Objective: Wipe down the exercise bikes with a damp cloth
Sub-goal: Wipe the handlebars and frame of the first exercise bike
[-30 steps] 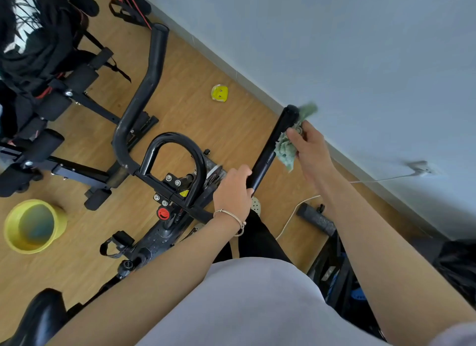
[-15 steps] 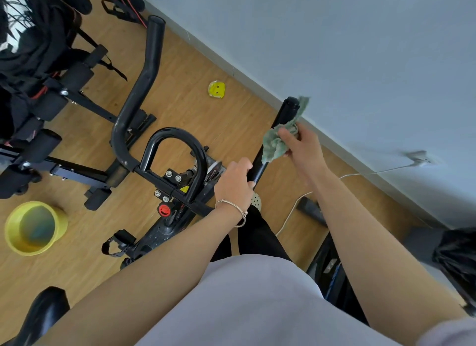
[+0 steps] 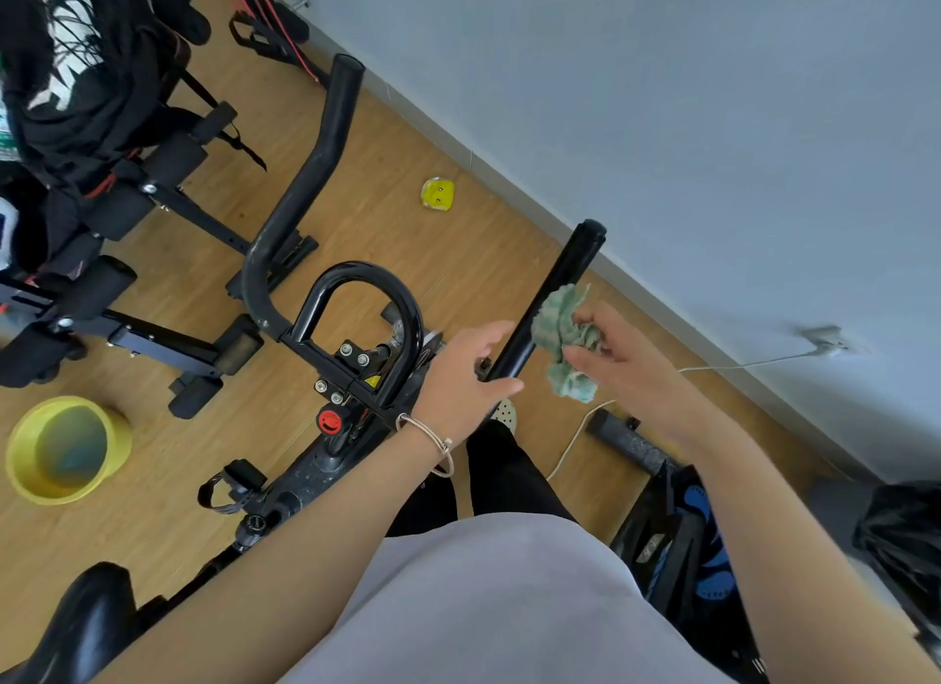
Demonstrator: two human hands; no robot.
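A black exercise bike stands below me, its right handlebar bar rising toward the wall. My right hand pinches a crumpled green cloth, which lies against the bar's right side about midway along it. At the lower end of the same bar is my left hand, wearing a thin bracelet. Its fingers are loosely spread, with the bar running between thumb and fingers. The left handlebar and the centre loop are untouched.
A yellow bucket with water sits on the wood floor at left. Other black gym gear crowds the far left. Near the wall lie a yellow smiley object and a white cable. The saddle is at bottom left.
My right hand has drawn the cloth down the bar from its top end to the middle. The left hand, which gripped the bar's lower end, has loosened its fingers.
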